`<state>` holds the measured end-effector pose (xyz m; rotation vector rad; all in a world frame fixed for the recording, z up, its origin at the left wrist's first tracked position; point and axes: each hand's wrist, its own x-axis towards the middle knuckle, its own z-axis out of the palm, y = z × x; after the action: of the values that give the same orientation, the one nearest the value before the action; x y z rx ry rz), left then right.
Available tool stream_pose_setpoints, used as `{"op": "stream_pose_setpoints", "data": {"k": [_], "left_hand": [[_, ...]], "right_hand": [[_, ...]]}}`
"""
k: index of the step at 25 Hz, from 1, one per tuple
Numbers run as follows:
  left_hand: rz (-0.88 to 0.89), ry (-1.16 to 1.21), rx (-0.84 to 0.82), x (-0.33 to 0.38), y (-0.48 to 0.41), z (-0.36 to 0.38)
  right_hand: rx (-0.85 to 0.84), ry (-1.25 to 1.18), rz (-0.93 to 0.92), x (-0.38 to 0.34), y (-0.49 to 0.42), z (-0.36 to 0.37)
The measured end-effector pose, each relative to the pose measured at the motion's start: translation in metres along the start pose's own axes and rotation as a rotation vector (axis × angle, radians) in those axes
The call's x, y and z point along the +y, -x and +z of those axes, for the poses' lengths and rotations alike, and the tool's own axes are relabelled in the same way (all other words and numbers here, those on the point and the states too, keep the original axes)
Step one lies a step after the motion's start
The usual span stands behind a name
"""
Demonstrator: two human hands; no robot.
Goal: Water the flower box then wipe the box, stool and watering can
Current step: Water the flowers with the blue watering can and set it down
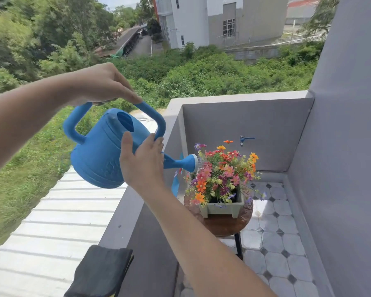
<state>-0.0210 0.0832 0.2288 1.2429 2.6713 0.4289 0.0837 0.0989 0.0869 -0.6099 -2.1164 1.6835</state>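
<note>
The watering step was going on. The blue watering can (pixel 99 155) sat in the air at the middle left of the frame, tipped down to the right. Its spout head (pixel 192 162) was just beside the flowers (pixel 221 174), and thin lines of water came out onto them.

The left hand (pixel 101 82), in the upper left, held the top handle, with its fingers (pixel 126 91) curled round it. The right hand (pixel 142 161), in the middle, lay flat on the side of the can. Its fingers (pixel 153 142) were mostly straight and only pressed on the can to steady it.

The flower box (pixel 223 207) stood on a round brown stool (pixel 223 226) at the lower right of the middle, on the tiled floor (pixel 276 264). The stool top looked wet.

A dark cloth (pixel 101 273) lay folded on the grey ledge (pixel 120 221) at the bottom of the frame. It looked untouched, so I think no wiping had begun.

Next, I think the can would need to be tipped back up and put down somewhere safe. Then one hand would have to reach down for the cloth and start on the box.
</note>
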Motion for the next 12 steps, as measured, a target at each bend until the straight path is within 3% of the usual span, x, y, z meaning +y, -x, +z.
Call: {"op": "stream_pose_setpoints", "data": {"k": [12], "left_hand": [[-0.007,-0.011,0.025,-0.012,0.026,-0.005]], "right_hand": [[-0.076,-0.007,-0.007,-0.004,0.019,0.013]]}}
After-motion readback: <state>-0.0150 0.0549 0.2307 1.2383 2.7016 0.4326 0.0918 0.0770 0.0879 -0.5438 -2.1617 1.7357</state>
